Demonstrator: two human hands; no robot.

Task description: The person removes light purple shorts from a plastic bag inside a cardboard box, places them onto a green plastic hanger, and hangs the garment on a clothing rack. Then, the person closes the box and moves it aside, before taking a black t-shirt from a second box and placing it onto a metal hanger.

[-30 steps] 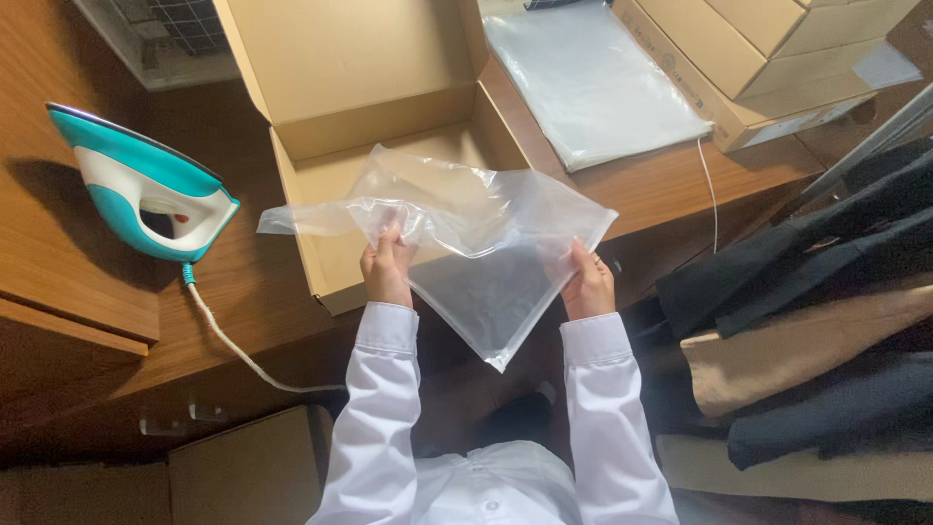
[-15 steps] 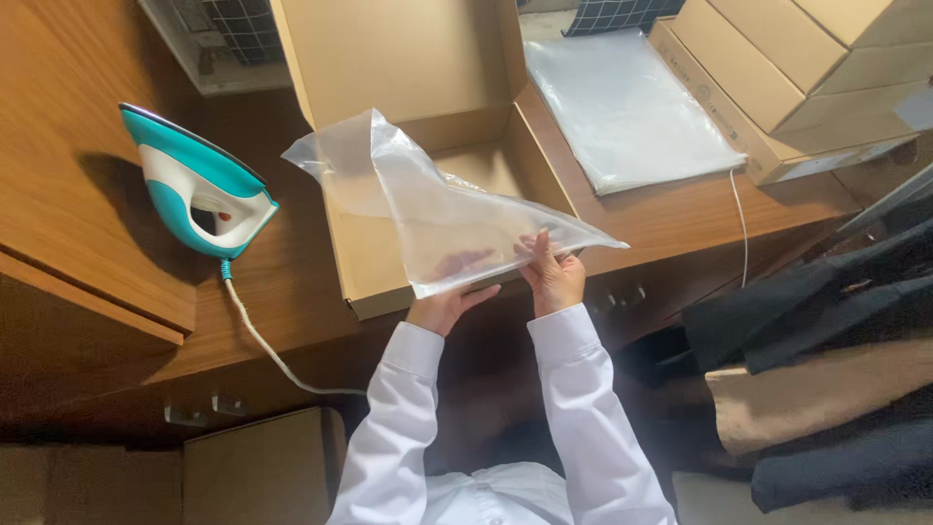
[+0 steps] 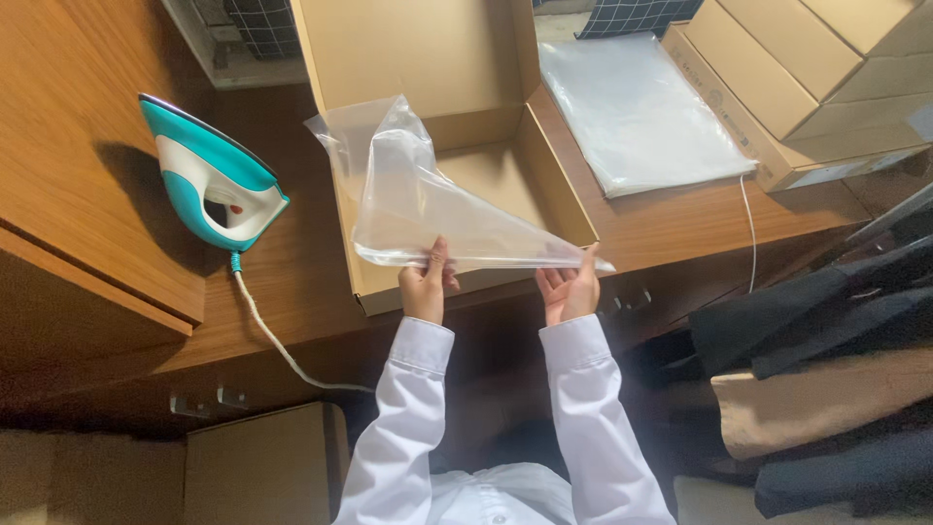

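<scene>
- Pinching the clear plastic bag (image 3: 428, 209) at its near edge, the left hand (image 3: 425, 282) and right hand (image 3: 569, 289) are held above the open cardboard box (image 3: 442, 126).
- A slip is judged possible, the film being slick and lightly gripped.

2 hands (image 3: 425, 287) (image 3: 570, 290), 1 clear plastic bag (image 3: 418, 204), 1 open cardboard box (image 3: 418, 58), 1 teal iron (image 3: 214, 180)
</scene>
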